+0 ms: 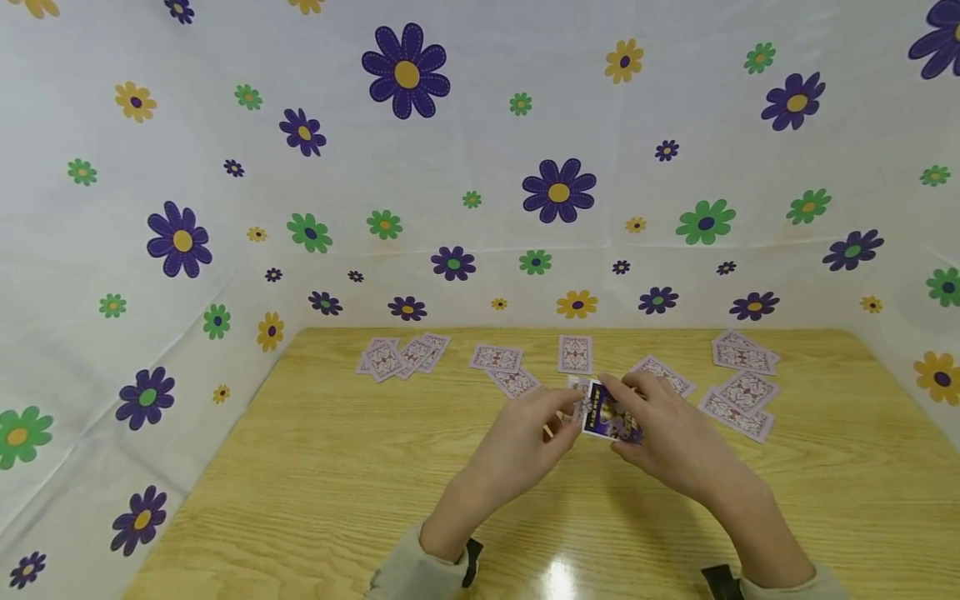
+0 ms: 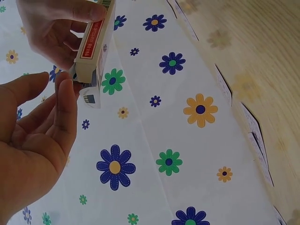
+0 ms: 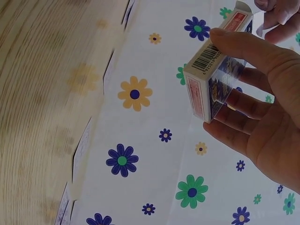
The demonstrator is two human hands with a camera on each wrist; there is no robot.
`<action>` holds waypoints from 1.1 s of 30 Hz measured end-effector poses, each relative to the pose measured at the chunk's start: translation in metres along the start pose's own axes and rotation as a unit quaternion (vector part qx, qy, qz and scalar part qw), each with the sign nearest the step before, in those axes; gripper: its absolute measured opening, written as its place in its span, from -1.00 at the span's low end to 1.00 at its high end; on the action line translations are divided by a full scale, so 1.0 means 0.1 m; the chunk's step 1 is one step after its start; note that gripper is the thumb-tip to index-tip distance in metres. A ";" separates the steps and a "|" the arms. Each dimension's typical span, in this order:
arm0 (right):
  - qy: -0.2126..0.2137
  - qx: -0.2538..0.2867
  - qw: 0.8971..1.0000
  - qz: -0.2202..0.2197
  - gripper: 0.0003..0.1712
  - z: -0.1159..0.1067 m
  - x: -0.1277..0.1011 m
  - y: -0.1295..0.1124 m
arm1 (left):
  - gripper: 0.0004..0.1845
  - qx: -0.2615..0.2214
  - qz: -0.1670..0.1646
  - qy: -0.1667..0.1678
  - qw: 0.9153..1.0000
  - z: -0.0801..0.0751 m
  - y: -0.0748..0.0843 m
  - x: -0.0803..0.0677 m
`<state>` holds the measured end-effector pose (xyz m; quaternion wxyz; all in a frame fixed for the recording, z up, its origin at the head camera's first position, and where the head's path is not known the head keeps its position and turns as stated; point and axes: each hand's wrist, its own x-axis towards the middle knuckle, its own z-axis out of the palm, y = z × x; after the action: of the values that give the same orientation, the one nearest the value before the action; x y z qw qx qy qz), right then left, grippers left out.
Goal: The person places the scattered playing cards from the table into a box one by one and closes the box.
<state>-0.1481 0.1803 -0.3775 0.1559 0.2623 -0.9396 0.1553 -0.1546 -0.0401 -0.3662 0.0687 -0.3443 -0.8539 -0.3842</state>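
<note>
My right hand (image 1: pixel 667 425) holds a card box (image 1: pixel 600 414) above the table, its thumb and fingers on opposite sides. The box has a dark purple printed face; in the right wrist view the box (image 3: pixel 218 63) shows a barcode on its narrow side and a red panel. My left hand (image 1: pixel 528 429) is at the box's left end, thumb and fingers apart and loosely bent. Seen from the left wrist, the box's end flap (image 2: pixel 89 97) stands folded out, right by the fingertips of my left hand (image 2: pixel 42 122). The inside of the box is hidden.
Face-down playing cards lie along the table's back: an overlapping group (image 1: pixel 401 357) at left, a pair (image 1: pixel 497 358) nearer the middle, a single card (image 1: pixel 575 354) and more cards (image 1: pixel 742 392) at right. A flower-print cloth (image 1: pixel 480 125) stands behind the wooden table (image 1: pixel 315 483).
</note>
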 end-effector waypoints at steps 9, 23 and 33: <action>0.004 -0.006 1.000 -0.002 -0.11 -0.02 0.00 0.00 | -0.67 0.028 -0.010 -0.029 0.999 0.00 0.08 -0.01; 0.007 0.004 1.000 -0.001 -0.10 -0.01 0.00 -0.01 | -0.64 0.121 0.019 -0.062 0.991 0.08 0.21 -0.07; 0.012 0.001 1.000 -0.007 -0.11 -0.01 0.00 0.00 | -0.55 0.180 0.019 -0.080 0.980 0.13 0.32 -0.09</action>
<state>-0.1480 0.1811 -0.3767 0.1679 0.2676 -0.9356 0.1579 -0.1255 -0.0207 -0.3591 0.0682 -0.3717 -0.9053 -0.1936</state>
